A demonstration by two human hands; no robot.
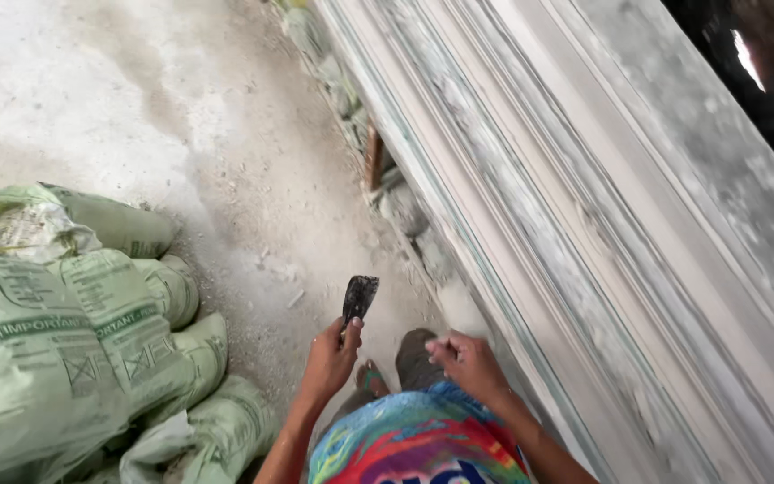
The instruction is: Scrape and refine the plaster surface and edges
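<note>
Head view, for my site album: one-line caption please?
Left hand holds a scraper, right hand beside a long moulded slab.

Both forearms reach forward from the bottom edge, bare and slightly bent. The left hand (331, 357) is closed in a fist, thumb uppermost. The right hand (469, 360) is loosely curled, knuckles up, fingers folded inward.

Dark putty knife (359, 298), blade up, dusty, held over concrete floor

Stacked pale-green woven sacks (73, 341) at left on dusty floor (226, 134), dark-green print, topmost one (29, 224) crumpled open.
</note>
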